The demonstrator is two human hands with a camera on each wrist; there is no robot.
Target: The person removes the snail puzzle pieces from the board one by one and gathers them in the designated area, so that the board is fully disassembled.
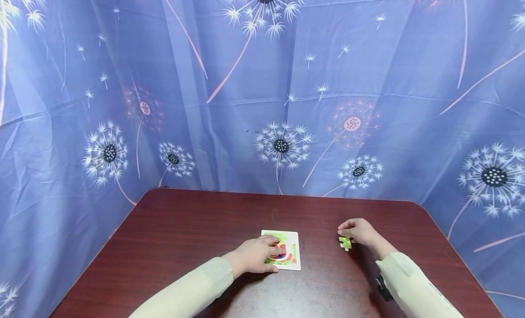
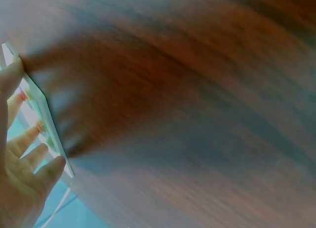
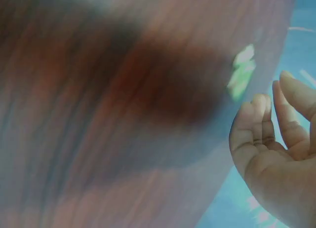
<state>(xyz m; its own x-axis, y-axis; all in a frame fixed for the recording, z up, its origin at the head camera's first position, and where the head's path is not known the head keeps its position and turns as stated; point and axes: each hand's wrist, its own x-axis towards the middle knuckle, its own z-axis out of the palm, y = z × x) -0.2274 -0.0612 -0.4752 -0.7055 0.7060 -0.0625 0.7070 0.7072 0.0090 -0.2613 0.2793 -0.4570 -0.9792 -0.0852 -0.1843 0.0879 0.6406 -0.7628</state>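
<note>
The brown counter [image 1: 184,222] is holding everything up. The left hand [image 1: 258,254] is spreading out over the picture board [image 1: 290,249], probably keeping it still. The right hand [image 1: 358,231] is curving loosely, gripping nothing. The small green puzzle piece [image 1: 345,243] is lying near that hand, probably for easy reaching.

Left grip [image 1: 255,255] splayed palm-down, right grip [image 1: 362,233] loosely curled.
</note>
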